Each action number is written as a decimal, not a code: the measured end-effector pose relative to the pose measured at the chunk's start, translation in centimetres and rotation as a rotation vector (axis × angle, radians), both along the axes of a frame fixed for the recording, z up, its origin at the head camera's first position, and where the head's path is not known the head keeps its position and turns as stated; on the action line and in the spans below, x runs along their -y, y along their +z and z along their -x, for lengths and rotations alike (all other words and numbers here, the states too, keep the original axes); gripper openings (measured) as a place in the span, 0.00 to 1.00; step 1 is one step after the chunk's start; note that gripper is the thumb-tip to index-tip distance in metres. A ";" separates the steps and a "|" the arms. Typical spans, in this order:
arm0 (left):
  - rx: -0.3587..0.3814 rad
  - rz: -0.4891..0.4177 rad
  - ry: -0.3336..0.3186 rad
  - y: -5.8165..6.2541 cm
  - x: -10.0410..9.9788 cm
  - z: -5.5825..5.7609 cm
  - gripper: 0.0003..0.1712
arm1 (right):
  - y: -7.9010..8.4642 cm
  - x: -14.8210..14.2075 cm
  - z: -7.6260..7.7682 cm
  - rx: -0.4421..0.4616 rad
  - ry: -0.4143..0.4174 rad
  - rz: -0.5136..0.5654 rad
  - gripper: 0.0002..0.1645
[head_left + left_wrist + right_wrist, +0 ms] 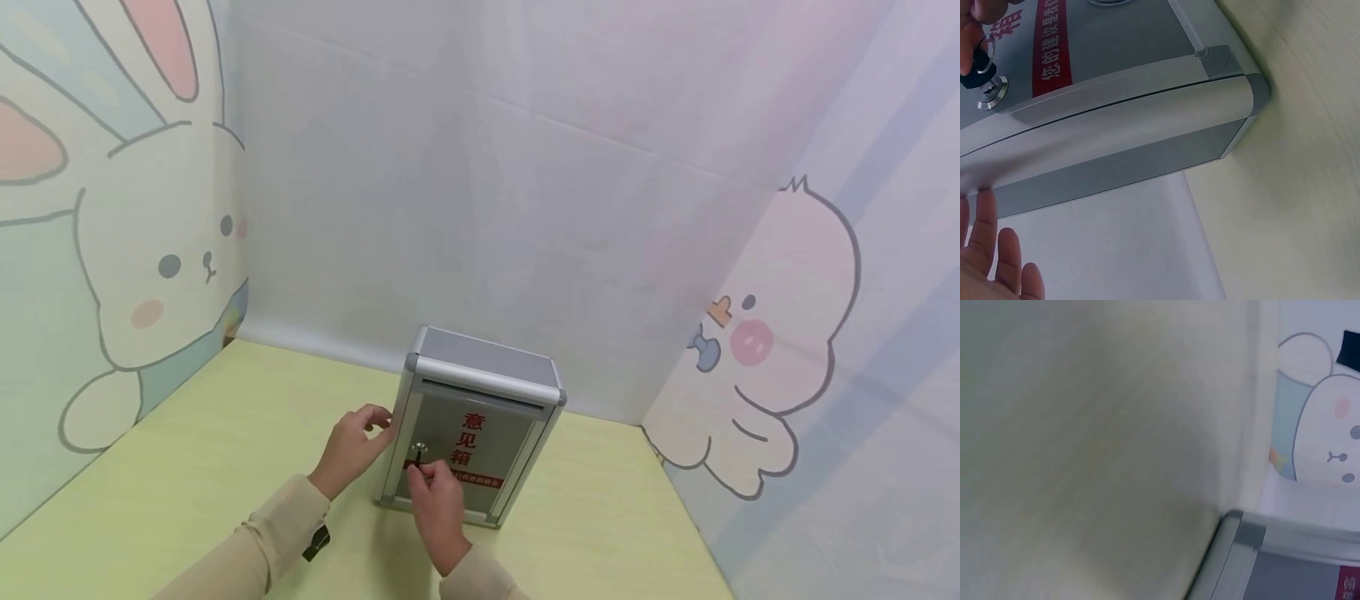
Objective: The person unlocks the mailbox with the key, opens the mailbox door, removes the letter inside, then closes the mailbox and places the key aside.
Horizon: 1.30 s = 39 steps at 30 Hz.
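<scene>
A grey metal suggestion box [487, 433] with red lettering and a top slot stands upright on the table. Low on the left of its front panel is a round silver lock [992, 97], with a black-headed key [980, 74] on a small ring in it. My right hand [441, 508] pinches the key at the front of the box; in the left wrist view only its fingertips show. Beside the box's left side is my left hand [356, 446], fingers loosely bent, fingertips right at the side wall. The right wrist view shows a box corner but no hand.
The pale yellow-green table [285, 400] extends around the box. Behind it hangs a whitish backdrop [487, 183], with a cartoon rabbit [165, 225] on the left sheet and a cartoon chick [795, 275] on the right one.
</scene>
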<state>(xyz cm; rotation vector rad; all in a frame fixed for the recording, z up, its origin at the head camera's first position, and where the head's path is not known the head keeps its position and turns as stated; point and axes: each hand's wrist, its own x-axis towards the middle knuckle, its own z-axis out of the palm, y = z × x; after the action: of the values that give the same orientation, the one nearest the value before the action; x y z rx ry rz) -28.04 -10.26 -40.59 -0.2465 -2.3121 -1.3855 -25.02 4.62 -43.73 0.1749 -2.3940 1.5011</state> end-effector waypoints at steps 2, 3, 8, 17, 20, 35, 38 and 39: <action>-0.003 -0.001 -0.003 0.0 0.0 0.0 0.06 | -0.1 0.3 0.0 0.031 0.009 0.125 0.10; -0.005 -0.002 -0.005 0.0 0.0 0.0 0.06 | -0.1 0.3 0.1 0.038 0.014 0.169 0.10; -0.008 -0.003 -0.011 -0.1 -0.1 0.2 0.06 | -0.1 0.4 0.0 0.032 -0.001 0.177 0.10; 0.005 -0.004 -0.021 -0.2 -0.1 0.4 0.06 | -0.4 -0.1 -0.8 -0.031 -0.021 0.033 0.11; 0.007 -0.011 -0.024 -0.3 0.0 0.4 0.06 | -0.5 -0.4 -1.3 -0.113 -0.009 0.011 0.12; -0.063 -0.010 -0.020 -0.7 0.8 0.9 0.05 | -1.8 -1.1 -2.4 -0.587 0.066 -0.071 0.16; -0.065 -0.008 -0.017 -0.6 0.8 0.9 0.05 | -1.8 -1.5 -2.7 -0.595 0.092 -0.075 0.16; -0.065 -0.010 -0.019 -0.7 0.8 0.9 0.05 | -1.8 -1.6 -2.8 -0.600 0.100 -0.076 0.16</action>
<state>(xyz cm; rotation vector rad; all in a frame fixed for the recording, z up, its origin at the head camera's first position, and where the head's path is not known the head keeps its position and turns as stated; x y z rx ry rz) -28.94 -11.10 -41.25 -0.3065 -2.2549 -1.3768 -22.24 6.21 -45.53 0.6670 -1.9728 1.1769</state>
